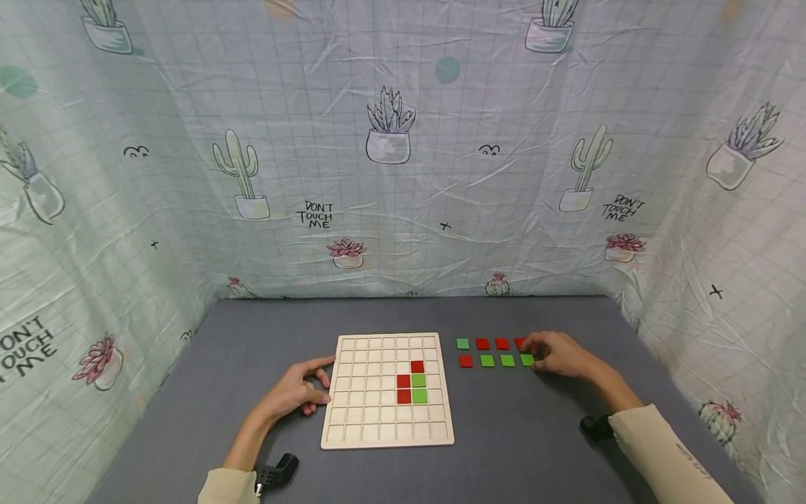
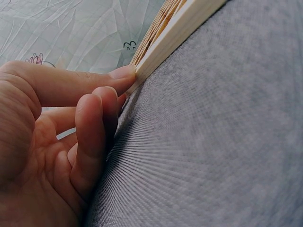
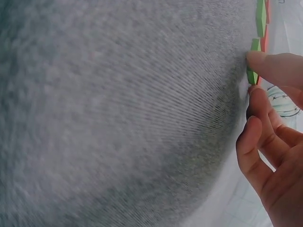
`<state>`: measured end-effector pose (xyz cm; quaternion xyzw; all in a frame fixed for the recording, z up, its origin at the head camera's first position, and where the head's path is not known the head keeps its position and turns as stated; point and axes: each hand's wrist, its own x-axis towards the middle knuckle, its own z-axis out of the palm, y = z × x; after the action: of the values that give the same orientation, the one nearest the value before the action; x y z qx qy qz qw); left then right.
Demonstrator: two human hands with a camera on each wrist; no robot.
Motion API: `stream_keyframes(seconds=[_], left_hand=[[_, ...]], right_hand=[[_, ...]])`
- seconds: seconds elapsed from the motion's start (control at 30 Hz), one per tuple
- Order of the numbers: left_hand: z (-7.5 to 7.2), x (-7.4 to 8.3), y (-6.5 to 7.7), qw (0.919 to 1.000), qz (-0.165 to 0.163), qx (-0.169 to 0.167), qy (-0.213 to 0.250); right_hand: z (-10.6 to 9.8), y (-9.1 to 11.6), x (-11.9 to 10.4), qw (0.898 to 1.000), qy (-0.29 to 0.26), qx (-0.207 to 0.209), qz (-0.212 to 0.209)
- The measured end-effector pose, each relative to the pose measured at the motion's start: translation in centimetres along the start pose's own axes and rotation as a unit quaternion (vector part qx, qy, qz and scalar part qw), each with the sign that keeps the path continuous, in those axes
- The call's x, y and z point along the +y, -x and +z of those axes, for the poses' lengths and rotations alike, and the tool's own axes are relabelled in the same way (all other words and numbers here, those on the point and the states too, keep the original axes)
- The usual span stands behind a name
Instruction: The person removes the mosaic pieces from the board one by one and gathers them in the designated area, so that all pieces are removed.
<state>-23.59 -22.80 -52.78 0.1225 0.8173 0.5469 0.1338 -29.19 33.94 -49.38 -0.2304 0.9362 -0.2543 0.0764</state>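
My left hand (image 1: 296, 388) rests at the left edge of a pale wooden grid board (image 1: 362, 420). Its straight index finger touches farther up that edge, the thumb lower down; the other fingers bend loosely. In the left wrist view, a fingertip presses the board's side (image 2: 161, 54). Several red and green square tiles fill cells right of the board's middle. My right hand (image 1: 560, 353) pinches at the rightmost green tile (image 1: 526, 360), thumb at its right side, index finger at its far edge. That finger partly covers the red tile (image 1: 519, 341) behind.
Two rows of loose tiles lie right of the board, among them a green tile (image 1: 462, 344) and a red tile (image 1: 465, 361) at the left end. A grey cloth (image 1: 504, 434) covers the table. Behind and at both sides hangs a cactus-print curtain (image 1: 441, 175).
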Motion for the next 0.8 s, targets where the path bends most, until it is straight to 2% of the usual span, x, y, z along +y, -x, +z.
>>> stream_keyframes(seconds=[0.3, 0.47, 0.8], left_hand=[[0.0, 0.0, 0.0, 1.0, 0.0, 0.0, 0.0], [0.0, 0.1, 0.0, 1.0, -0.001, 0.002, 0.001], [0.0, 0.1, 0.0, 1.0, 0.0, 0.0, 0.004]], right_hand=[[-0.4, -0.5, -1.2, 0.999, 0.024, 0.02, -0.017], [-0.2, -1.4, -2.7, 0.999, 0.028, 0.013, -0.027], [1.0, -3.4, -6.2, 0.995, 0.022, 0.018, -0.1]])
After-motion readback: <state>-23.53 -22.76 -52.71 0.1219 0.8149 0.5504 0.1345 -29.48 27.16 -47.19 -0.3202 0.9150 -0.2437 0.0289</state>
